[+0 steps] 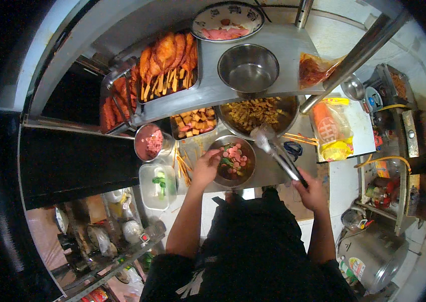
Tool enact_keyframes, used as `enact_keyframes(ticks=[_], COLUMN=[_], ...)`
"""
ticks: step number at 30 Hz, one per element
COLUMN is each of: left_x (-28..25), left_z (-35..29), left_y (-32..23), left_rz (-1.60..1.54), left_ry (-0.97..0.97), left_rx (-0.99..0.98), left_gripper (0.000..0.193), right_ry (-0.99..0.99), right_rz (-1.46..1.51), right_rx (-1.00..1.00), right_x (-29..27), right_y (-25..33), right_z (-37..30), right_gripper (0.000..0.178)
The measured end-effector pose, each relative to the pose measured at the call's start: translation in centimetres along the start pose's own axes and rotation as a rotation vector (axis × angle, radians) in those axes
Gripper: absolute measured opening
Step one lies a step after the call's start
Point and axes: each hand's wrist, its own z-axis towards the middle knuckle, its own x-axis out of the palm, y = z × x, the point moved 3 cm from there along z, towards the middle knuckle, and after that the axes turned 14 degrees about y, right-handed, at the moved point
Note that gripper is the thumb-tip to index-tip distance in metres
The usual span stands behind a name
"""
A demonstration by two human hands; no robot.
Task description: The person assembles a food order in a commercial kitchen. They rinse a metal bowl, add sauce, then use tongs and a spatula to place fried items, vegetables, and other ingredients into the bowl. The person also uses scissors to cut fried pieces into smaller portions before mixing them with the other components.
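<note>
Left hand point(206, 168) is down on the rim of the steel bowl point(232, 161), fingers curled over its nine o'clock edge and gripping it; the bowl sits on the tabletop point(265, 173) right in front of the person, filled with pink sausage slices and some green pieces in a dark sauce; right hand point(312, 191) is closed around the handle end of the metal tongs point(276, 151), which slant up toward eleven o'clock, their tips hanging just past the bowl's two o'clock edge, over the near rim of the big pan point(258, 117) of chopped yellow-brown food; whether the tips pinch anything I cannot tell; at ten o'clock from the bowl stands a small round pot point(150, 142) of pink sausage pieces; at eight o'clock, a clear plastic box point(157, 186) with green bits inside; between them lie loose wooden skewers point(183, 168); further up at twelve o'clock an empty steel bowl point(248, 69) rests on the raised shelf point(293, 60), with a tray of orange fried skewers point(167, 65) at eleven o'clock and a patterned plate point(227, 21) of pink slices beyond.
</note>
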Motion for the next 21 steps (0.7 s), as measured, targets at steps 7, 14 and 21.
enact_keyframes(ticks=[7, 14, 21], left_x=[0.5, 5.1, 7.5], left_z=[-8.1, -12.9, -12.5], left_y=[1.7, 3.5, 6.2], left_rz=[-0.114, -0.089, -0.173], left_ry=[-0.183, -0.083, -0.072], left_rx=[-0.131, -0.488, -0.477], left_gripper=[0.014, 0.027, 0.039], right_ry=[0.094, 0.34, 0.227], right_rz=[-0.649, -1.207, -1.319], right_rx=[0.151, 0.045, 0.141], right_x=[-8.6, -7.6, -2.8], right_y=[7.0, 12.6, 9.5], right_z=[7.9, 13.2, 14.8], right_gripper=[0.047, 0.051, 0.056])
